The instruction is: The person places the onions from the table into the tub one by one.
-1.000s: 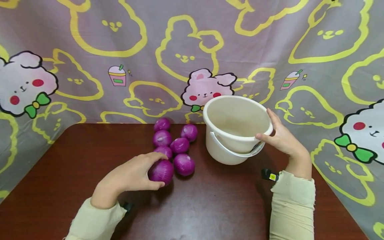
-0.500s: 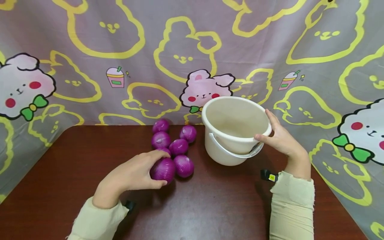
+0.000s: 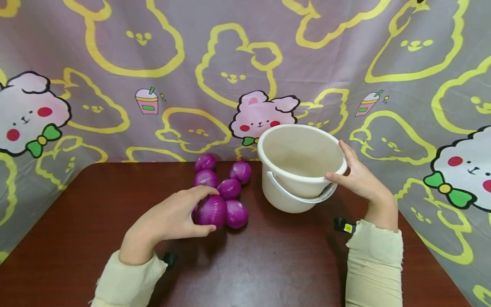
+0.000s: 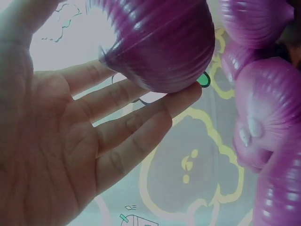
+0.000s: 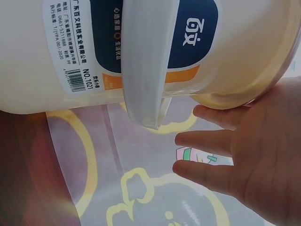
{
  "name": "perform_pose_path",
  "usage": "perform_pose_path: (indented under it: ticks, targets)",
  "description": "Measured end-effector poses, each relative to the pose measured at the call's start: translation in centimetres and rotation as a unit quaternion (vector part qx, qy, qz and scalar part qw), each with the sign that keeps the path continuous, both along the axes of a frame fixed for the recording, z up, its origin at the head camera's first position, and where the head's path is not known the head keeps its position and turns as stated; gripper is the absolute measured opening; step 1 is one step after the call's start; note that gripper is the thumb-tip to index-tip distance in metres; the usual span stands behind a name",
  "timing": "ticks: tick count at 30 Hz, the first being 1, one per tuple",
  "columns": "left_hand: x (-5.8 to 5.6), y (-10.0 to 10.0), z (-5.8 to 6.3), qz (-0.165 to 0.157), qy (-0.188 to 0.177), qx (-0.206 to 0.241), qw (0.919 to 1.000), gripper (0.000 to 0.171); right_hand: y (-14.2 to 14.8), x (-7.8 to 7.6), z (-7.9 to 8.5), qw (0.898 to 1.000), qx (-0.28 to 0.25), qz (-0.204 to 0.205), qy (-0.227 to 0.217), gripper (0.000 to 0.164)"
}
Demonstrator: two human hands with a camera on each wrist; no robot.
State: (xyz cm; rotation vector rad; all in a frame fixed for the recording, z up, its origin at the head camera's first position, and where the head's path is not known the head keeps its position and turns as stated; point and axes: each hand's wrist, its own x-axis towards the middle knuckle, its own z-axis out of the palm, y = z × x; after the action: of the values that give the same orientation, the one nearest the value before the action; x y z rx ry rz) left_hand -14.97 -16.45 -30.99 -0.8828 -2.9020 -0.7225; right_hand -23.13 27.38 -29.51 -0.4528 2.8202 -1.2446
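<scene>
My left hand [image 3: 170,219] holds a purple onion [image 3: 212,212] between thumb and fingers, at the near end of a group of similar onions. In the left wrist view the held onion [image 4: 162,42] rests against the fingertips, and the thumb is mostly out of frame. A cream bucket [image 3: 285,194] stands to the right of the onions, its mouth facing up and its inside bare. My right hand [image 3: 358,177] grips the bucket's right rim, thumb at the front and fingers at the far side. The right wrist view shows the bucket's handle [image 5: 148,61] hanging down over a printed label [image 5: 195,35].
Several more onions, among them a front one [image 3: 236,214] and a back one [image 3: 205,162], sit close together on the dark red-brown table [image 3: 261,268]. A patterned curtain [image 3: 184,89] with cartoon animals hangs right behind the table's far edge.
My left hand has moved slightly right and away from me with the onion, which now overlaps the neighbouring onions more. My right hand and the bucket have kept their places.
</scene>
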Motion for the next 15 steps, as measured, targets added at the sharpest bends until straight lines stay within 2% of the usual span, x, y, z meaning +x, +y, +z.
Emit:
perform_pose_path:
  ticks: [6,15]
  targets:
    - [-0.3,0.5,0.5,-0.006,0.000,0.021,0.9998,0.066,0.0,0.1,0.2,1.000,0.005,-0.001,0.003,0.110]
    - [-0.6,1.1,0.9,-0.015,0.030,0.028,0.9991,0.070,0.1,0.1,0.0,1.000,0.006,0.000,0.005,0.110]
